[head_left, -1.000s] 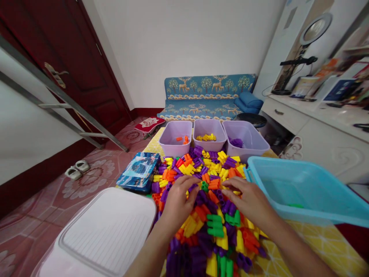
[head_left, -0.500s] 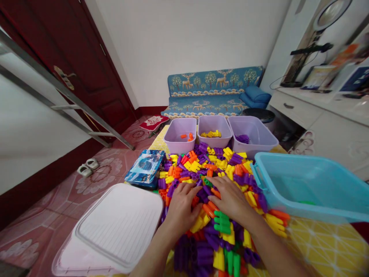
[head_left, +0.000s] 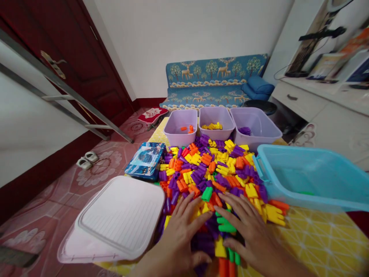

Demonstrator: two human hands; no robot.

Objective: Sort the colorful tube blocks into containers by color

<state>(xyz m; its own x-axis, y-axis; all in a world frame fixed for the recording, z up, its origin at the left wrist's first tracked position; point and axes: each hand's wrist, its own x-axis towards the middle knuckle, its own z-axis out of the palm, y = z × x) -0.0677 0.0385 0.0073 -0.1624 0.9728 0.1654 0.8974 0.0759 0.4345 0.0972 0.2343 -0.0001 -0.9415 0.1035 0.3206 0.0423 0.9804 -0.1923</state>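
Observation:
A broad heap of plastic toy pieces (head_left: pixel 198 175), purple, yellow, orange and green and shaped like joined tubes, covers the middle of the table. My left hand (head_left: pixel 183 231) lies over the near left part of the heap, fingers spread. On the near right part rests my right hand (head_left: pixel 248 227), its fingers apart too. A green piece (head_left: pixel 206 194) shows just ahead, between the fingertips of both hands. Another green piece (head_left: pixel 225 223) sits partly under my right fingers. Neither hand grips a piece that I can see; the pieces beneath the palms are hidden.
Behind the heap stand lilac bins with orange pieces (head_left: pixel 181 137), yellow pieces (head_left: pixel 216 133) and purple pieces (head_left: pixel 259 141). A blue tub (head_left: pixel 311 202) is at right, its inside holding something green. At left lie a blue illustrated case (head_left: pixel 145 158) and white lids (head_left: pixel 121 215).
Both hands have drawn back toward me over the heap, and their fingers have spread wider. More of the heap's middle shows, and a green piece now lies uncovered before the fingertips.

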